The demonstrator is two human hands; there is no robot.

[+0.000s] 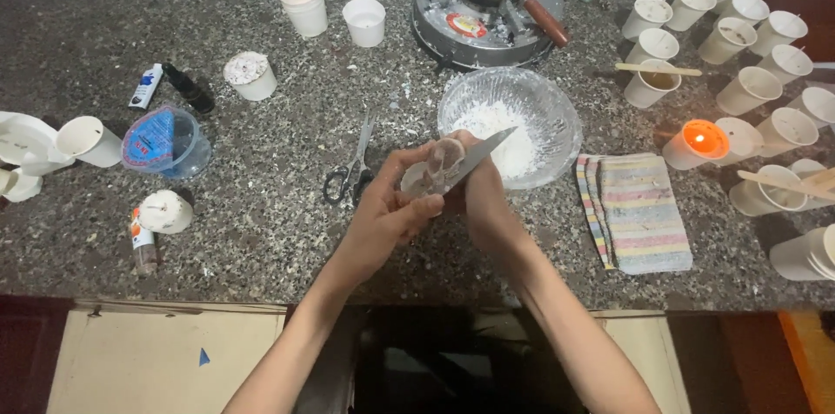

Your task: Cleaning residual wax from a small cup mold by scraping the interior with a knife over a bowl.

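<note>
Both forearms reach up from the near edge of the speckled surface (261,231), meeting just in front of the glass bowl (557,110). The left hand (387,214) is closed round a small pale cup (430,172), while the right hand (483,196) grips a knife (478,156), its blade laid across that cup. Left of the bowl lie scissors (350,172) and a blue-labelled clear cup (165,141); right of it, a striped cloth (635,210).

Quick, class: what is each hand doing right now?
Left hand: closed around a small pale cup.
Right hand: closed on a knife, blade against the cup.
</note>
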